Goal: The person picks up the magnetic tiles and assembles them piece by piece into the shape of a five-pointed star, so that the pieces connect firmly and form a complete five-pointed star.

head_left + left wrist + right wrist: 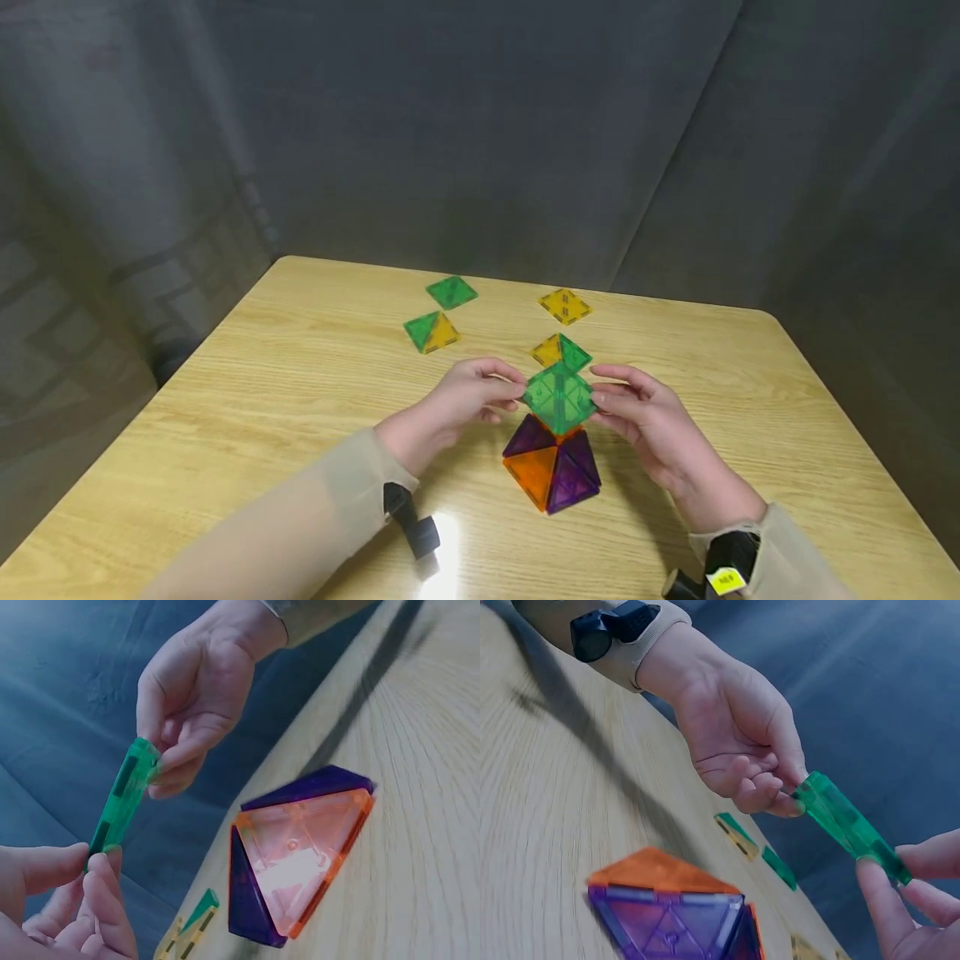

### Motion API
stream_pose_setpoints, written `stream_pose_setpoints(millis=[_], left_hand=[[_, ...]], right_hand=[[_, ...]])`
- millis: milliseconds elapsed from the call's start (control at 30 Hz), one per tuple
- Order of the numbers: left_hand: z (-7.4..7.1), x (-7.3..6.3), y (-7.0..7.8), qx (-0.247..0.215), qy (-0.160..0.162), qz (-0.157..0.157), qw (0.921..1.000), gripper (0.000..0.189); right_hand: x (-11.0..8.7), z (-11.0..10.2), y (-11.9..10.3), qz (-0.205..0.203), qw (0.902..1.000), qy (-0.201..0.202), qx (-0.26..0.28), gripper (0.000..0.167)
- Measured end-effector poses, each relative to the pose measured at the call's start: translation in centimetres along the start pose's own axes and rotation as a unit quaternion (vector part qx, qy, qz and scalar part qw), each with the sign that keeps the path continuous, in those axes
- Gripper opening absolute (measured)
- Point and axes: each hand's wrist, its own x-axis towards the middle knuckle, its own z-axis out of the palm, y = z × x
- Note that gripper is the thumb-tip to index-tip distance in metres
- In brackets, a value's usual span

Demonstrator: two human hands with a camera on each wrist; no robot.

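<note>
A pair of translucent green triangular magnetic tiles (558, 402), joined along a seam into a diamond, is held up off the table. My left hand (472, 396) pinches its left corner between thumb and fingers. At the opposite corner, my right hand (652, 421) pinches it too. Seen in the left wrist view, the green tiles (124, 799) are nearly edge-on. Below them stands a raised shape of orange and purple triangular tiles (553, 471), meeting at a peak. In the head view the held tiles hide part of its far side.
Farther back lie a green diamond (452, 292), a yellow diamond (566, 307) and two green-and-yellow diamonds, one on the left (431, 332) and one (573, 353) just behind the held tiles. Dark cloth (465, 150) hangs behind the wooden table (300, 350).
</note>
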Motion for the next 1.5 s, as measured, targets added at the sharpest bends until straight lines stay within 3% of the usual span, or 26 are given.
stream_pose_setpoints(millis=[333, 700, 933, 1500], left_hand=[[0.2, 1.4, -1.2, 0.030, -0.011, -0.012, 0.9994, 0.019], [0.6, 3.1, -3.0, 0.039, 0.018, -0.052, 0.9977, 0.018], [0.7, 3.5, -3.7, 0.052, 0.017, -0.052, 0.9971, 0.016], [0.9, 3.9, -3.8, 0.062, 0.018, -0.059, 0.9962, 0.013]], right_hand=[[0.6, -1.6, 0.7, 0.038, 0.9945, 0.016, -0.097, 0.027], [2.5, -2.4, 3.2, 0.076, 0.9917, 0.039, -0.096, 0.018], [2.8, -2.6, 4.0, 0.087, 0.9908, 0.040, -0.096, 0.017], [3.2, -2.5, 4.5, 0.079, 0.9894, 0.042, -0.115, 0.019]])
